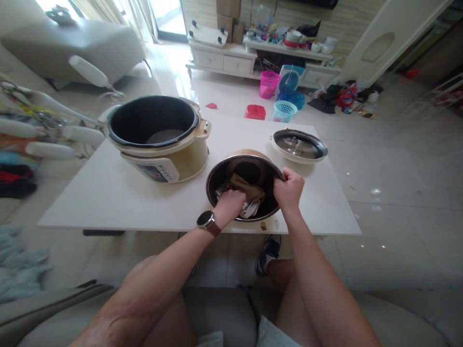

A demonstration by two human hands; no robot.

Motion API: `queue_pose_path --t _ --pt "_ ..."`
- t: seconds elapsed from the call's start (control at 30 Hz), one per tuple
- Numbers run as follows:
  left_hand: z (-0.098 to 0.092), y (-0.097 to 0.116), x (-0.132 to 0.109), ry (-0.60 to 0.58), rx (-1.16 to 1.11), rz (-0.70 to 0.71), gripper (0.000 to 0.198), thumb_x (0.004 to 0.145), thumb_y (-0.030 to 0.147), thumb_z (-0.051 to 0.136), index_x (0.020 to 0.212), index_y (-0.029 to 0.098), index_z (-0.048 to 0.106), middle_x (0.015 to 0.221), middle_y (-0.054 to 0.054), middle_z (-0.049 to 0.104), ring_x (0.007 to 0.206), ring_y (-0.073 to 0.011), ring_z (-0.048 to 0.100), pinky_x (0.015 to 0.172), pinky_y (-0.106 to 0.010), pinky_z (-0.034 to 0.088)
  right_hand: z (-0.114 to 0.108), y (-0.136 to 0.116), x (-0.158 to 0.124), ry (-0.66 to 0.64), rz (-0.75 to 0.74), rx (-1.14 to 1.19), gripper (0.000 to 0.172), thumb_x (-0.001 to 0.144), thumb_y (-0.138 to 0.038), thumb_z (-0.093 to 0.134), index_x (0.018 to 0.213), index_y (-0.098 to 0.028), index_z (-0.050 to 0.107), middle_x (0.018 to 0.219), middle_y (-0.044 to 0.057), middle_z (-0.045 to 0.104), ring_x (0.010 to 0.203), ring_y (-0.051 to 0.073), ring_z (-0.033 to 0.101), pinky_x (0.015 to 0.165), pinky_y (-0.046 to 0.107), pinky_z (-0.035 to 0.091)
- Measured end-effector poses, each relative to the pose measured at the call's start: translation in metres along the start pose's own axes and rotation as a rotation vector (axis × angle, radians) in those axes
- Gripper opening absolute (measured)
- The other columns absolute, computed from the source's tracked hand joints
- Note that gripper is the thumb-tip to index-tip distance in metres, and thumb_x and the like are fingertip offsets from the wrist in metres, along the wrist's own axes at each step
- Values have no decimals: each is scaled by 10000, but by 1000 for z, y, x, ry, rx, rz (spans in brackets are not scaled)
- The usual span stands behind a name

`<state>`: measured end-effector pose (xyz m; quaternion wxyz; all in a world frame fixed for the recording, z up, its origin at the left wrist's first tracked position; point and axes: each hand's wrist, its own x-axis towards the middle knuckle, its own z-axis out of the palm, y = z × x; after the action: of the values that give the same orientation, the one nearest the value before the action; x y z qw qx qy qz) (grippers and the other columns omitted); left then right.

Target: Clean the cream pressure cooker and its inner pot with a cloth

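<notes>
A dark round inner pot [246,166] is tilted toward me near the front edge of the white table. My right hand [290,187] grips its right rim, fingers closed over the edge. Inside the pot, my left hand [230,205], with a watch on the wrist, is closed on a brown and white patterned cloth [253,191] that lies against the wall. To the left stands an electric pressure cooker [181,161] with its top uncovered and a control panel on the front. The cooker's round lid [301,146] lies underside up at the back right of the table.
The white table [144,212] carries small stickers at its front edge. Beyond it on the floor are a pink basket [269,85], a light blue basket [284,111] and a red stool [255,112]. A white fan-like object with several blades [88,71] stands at the left.
</notes>
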<state>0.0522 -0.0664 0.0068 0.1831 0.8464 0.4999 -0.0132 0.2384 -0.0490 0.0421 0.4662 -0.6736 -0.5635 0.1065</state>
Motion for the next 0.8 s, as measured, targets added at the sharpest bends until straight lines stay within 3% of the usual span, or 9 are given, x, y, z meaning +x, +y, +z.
queue_pose_path --t 0.27,0.4,0.57,0.67,0.8 --pt "11 1 6 69 -147 16 419 874 8 555 1137 207 814 1238 -128 760 1179 -274 730 1064 -372 535 10 18 -2 12 153 193 310 726 -222 550 577 -251 280 579 -76 242 613 105 261 581 287 215" --pt "18 10 15 169 -443 -45 473 857 -1 535 1158 236 812 1258 -79 779 1203 -254 722 1079 -353 519 19 21 -10 54 214 254 284 728 -243 558 585 -254 313 588 -79 263 617 111 263 572 275 234" --pt "16 20 27 286 -881 11 438 864 9 506 1147 170 798 1110 -63 815 1088 -208 738 978 -292 550 31 27 -16 101 299 334 258 727 -289 578 603 -262 353 595 -86 293 605 114 266 553 269 259" --pt "15 22 27 268 -821 57 415 852 2 484 1048 171 810 1095 -61 812 1054 -198 732 962 -286 549 34 34 -16 115 318 318 290 756 -348 600 607 -262 366 594 -86 312 606 118 277 550 268 268" --pt "13 15 20 160 -488 49 383 844 8 520 963 206 825 1142 -83 801 1095 -226 737 973 -299 544 35 42 -14 116 343 312 292 761 -380 600 608 -262 381 586 -87 315 610 121 286 558 270 280"
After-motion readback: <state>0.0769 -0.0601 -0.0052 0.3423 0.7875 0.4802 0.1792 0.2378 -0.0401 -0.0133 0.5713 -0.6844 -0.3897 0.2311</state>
